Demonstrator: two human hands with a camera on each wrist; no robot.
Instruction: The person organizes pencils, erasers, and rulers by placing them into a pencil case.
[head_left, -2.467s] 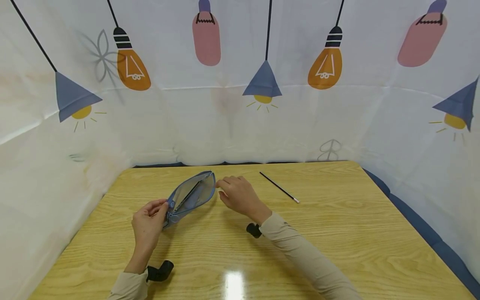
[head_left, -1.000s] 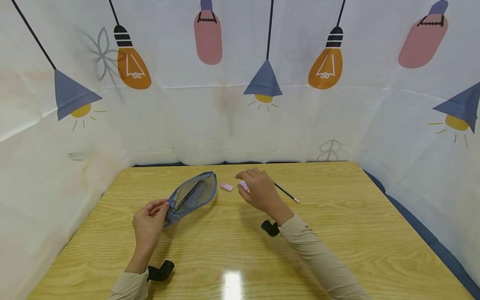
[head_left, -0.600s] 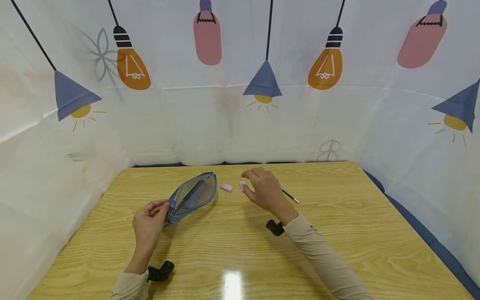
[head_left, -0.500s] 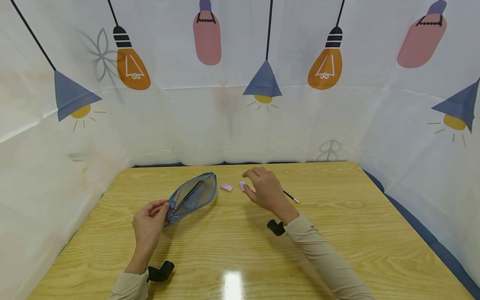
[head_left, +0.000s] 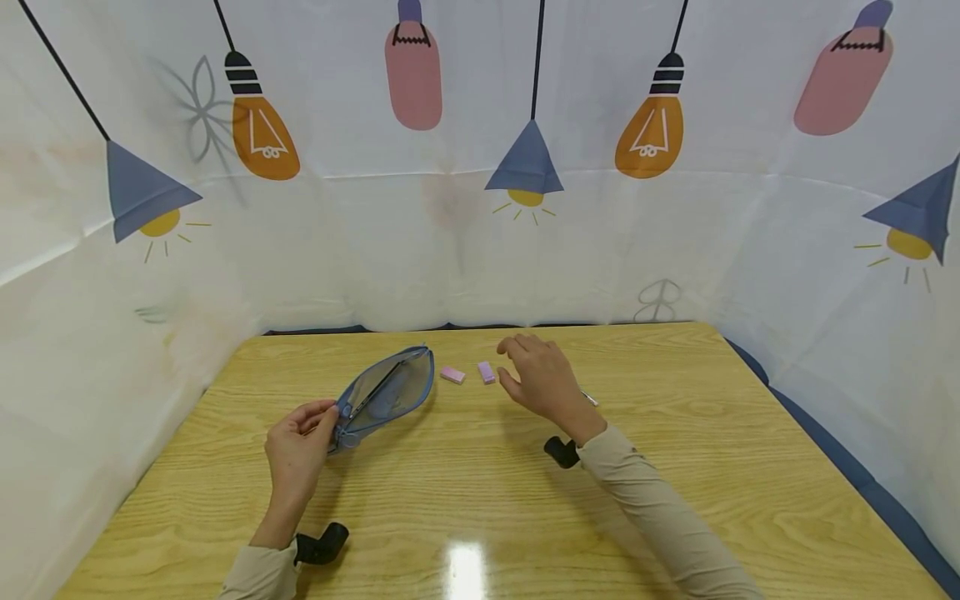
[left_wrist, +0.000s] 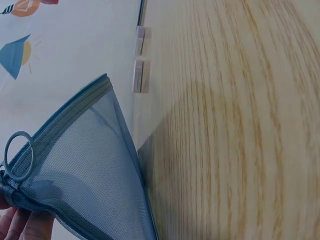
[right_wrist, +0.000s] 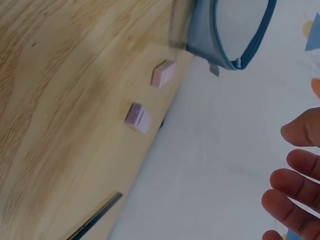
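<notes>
My left hand (head_left: 296, 454) pinches the near end of a blue mesh zip pouch (head_left: 408, 396), whose mouth gapes. Inside it lies a dark pencil-like stick (head_left: 375, 390). In the left wrist view a ring pull (left_wrist: 20, 156) hangs at the zip end by the fingers. To the right of the pouch, one pink eraser (head_left: 453, 375) and one lilac-pink eraser (head_left: 486, 372) lie apart on the table. My right hand (head_left: 543, 379) hovers right of them with loosely bent fingers, holding nothing. Beneath it is a black pencil (right_wrist: 95, 217), mostly hidden in the head view.
The wood-grain table (head_left: 465, 483) has a rounded far right corner. A white cloth (head_left: 450, 250) printed with lamps and bulbs hangs behind and at both sides. Black wrist mounts (head_left: 321, 543) sit under both wrists.
My right hand has moved right, away from the pouch mouth. Two erasers now lie on the table, and the hand has drawn clear of the second. My left hand and the pouch stay nearly still.
</notes>
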